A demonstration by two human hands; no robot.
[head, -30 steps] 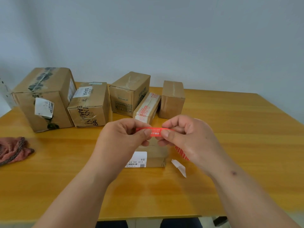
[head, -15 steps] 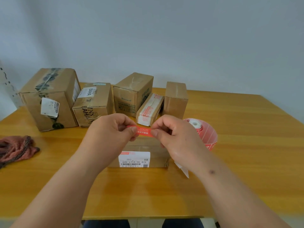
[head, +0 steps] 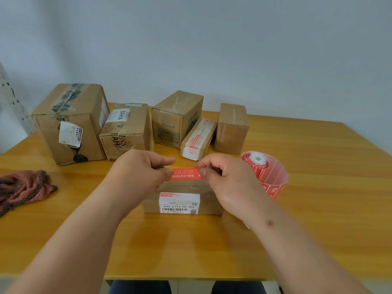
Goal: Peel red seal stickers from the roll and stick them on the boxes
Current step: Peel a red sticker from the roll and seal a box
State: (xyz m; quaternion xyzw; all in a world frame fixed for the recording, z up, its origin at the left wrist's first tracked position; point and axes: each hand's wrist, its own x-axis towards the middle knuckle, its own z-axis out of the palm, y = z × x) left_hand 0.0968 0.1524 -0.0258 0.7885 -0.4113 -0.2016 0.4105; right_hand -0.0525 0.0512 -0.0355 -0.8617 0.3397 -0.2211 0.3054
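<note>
- Now both hands pinch one red seal sticker, left hand and right hand at its ends, stretched above the near box.
- Peeling looks done (roll rests on the bench, right).
- Next: lower it level, press onto the box top.

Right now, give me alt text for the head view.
Both hands, left hand and right hand, pinch a red seal sticker by its ends above a small labelled box. The sticker roll lies to the right; five boxes line the back.
</note>
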